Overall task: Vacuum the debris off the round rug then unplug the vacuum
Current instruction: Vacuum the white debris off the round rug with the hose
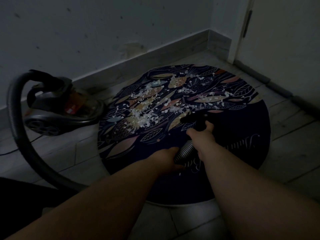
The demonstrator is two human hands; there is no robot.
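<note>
A dim room corner, seen from above by a person looking down at their own bare forearms. The floor (52,153) is pale tile. A white wall (86,40) with a low baseboard (155,51) runs along the far side. A door (285,40) stands at far right with a dark draught strip (270,84) along its bottom edge.

A dark round rug (242,127), printed with fish and leaves, lies flat on the tiles in the middle. White shredded debris (143,115) is scattered over its far-left half, while its near-right half shows only the print.

The canister vacuum (57,108) sits on the floor at left, just beside the rug's left edge and near the wall. Its black hose (15,101) arches up from the canister, loops down the left side, passes under the left forearm and comes up between the hands over the near middle of the rug.

The left hand (168,159) has its fingers wrapped around the ribbed grey part of the hose. Just beyond it, the right hand (201,134) has its fingers clamped around the dark nozzle (190,118).

The hose end's long axis runs from near to far, and the nozzle points at the near edge of the debris. Its tip is too dark to make out. A thin cord (10,152) trails on the tiles at far left.
</note>
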